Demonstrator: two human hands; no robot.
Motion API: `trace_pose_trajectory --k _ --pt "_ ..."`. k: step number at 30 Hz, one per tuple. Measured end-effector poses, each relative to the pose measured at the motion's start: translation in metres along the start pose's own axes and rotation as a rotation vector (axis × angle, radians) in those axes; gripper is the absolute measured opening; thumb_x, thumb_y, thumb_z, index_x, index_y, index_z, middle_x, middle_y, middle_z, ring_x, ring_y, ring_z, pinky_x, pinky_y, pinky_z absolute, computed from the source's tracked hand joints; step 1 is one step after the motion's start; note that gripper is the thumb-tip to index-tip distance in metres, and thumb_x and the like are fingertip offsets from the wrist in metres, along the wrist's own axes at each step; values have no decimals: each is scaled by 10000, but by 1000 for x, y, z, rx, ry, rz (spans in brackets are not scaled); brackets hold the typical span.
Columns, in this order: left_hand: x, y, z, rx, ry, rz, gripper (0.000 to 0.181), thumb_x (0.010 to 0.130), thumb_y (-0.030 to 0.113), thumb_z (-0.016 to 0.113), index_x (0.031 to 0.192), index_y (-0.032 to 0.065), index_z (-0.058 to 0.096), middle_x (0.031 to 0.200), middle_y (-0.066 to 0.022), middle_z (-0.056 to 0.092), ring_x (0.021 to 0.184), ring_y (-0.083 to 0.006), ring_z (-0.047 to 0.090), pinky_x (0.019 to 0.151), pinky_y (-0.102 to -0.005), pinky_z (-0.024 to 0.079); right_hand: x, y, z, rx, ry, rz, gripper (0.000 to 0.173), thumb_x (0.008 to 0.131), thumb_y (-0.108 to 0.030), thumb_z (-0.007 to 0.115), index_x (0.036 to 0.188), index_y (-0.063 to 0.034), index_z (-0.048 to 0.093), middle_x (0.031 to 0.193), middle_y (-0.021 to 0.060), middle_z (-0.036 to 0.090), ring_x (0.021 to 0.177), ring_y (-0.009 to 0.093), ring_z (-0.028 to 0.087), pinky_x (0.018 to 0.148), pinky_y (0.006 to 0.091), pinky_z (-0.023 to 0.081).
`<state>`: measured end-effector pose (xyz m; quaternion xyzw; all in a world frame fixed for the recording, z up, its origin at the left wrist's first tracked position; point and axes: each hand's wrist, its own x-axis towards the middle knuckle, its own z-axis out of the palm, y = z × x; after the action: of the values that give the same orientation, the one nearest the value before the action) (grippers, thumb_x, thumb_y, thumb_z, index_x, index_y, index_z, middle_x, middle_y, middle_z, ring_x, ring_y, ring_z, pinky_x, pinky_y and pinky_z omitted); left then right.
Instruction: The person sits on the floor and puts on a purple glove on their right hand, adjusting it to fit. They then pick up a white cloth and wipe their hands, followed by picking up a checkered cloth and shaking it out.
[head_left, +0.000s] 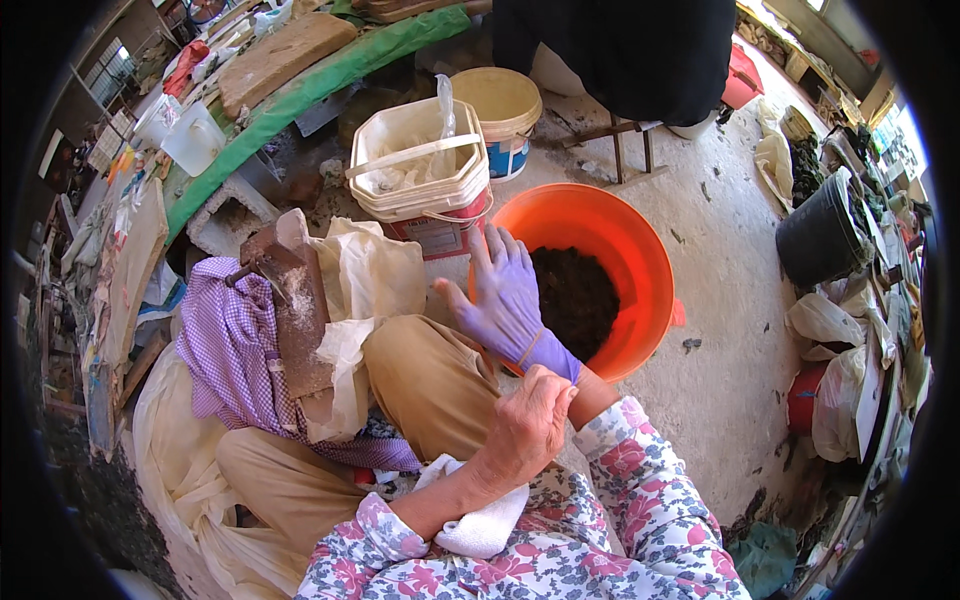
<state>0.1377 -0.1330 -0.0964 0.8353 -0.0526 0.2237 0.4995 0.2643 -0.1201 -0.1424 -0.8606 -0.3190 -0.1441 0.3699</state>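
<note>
My left hand is bare and pinches the cuff of a thin purple glove at my right wrist. The glove covers my right hand, whose fingers are spread and hold nothing. Bare skin shows at the thumb's end, and a rubber band circles the glove near the wrist. Partly behind the right hand stands an orange bucket with a dark, clumpy mass at its bottom. A white towel lies over my lap below the left forearm.
A brown block with a bolt stands by my knee, next to a checkered purple cloth. White lidless pails and a cream bucket stand ahead. A person in dark clothing is beyond; a black bucket is right.
</note>
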Motion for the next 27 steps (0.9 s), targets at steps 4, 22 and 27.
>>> trace_pose_trajectory --k 4,22,27 --pt "3 -1 -8 -23 21 51 110 813 22 598 904 7 539 765 -85 549 568 -164 547 484 -274 438 -6 -11 -29 -189 -205 -183 829 747 -490 584 1373 -54 261 1374 259 264 1282 393 246 1060 505 158" --pt "32 -28 -61 395 -148 -97 199 692 -37 525 888 -18 554 607 -166 523 581 -334 553 522 -387 434 -28 -17 -61 -353 -375 -426 541 754 -298 515 1253 -95 471 1375 226 290 1279 422 228 1027 550 186" --pt "15 -38 -58 287 -103 -63 249 719 -39 555 967 -29 573 585 -118 504 523 -242 542 492 -323 425 -44 -15 -51 -240 -358 -384 577 734 -291 539 1265 -83 454 1371 221 304 1279 396 248 1036 521 194"
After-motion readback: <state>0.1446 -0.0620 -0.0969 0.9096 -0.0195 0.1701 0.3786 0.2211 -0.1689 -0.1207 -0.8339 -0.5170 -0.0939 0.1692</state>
